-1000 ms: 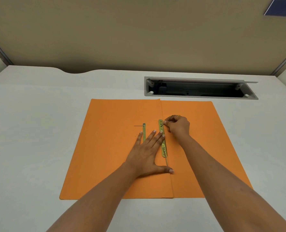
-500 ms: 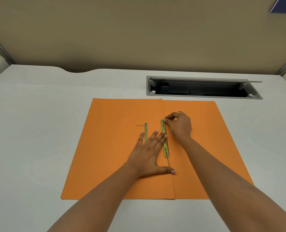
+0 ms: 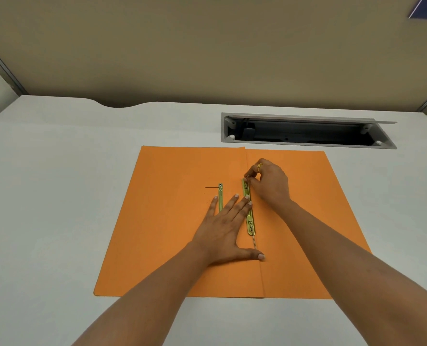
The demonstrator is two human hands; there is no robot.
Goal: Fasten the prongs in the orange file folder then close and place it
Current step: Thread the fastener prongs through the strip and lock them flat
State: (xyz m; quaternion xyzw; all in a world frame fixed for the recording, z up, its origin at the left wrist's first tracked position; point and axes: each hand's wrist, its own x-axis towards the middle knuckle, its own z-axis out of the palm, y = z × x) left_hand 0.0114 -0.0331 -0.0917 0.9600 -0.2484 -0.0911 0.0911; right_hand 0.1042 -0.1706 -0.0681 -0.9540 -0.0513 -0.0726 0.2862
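The orange file folder (image 3: pixel 172 233) lies open and flat on the white desk. A brass fastener bar (image 3: pixel 249 216) runs along its centre fold, with a thin prong sticking out below its near end. A second brass strip (image 3: pixel 220 197) lies to the left, partly under my fingers. My left hand (image 3: pixel 226 228) is spread flat on the folder, fingertips against the bar. My right hand (image 3: pixel 270 184) pinches the far end of the bar between thumb and fingers; what it holds there is hidden.
A grey open cable tray (image 3: pixel 307 143) is set into the desk (image 3: pixel 45 196) behind the folder on the right. A beige partition wall (image 3: pixel 207 46) rises at the desk's back edge. A curved cut-out notches the back edge at the left.
My right hand has slid slightly farther along the bar's far end and curled tighter over it. My left hand stays pressed flat in the same place.
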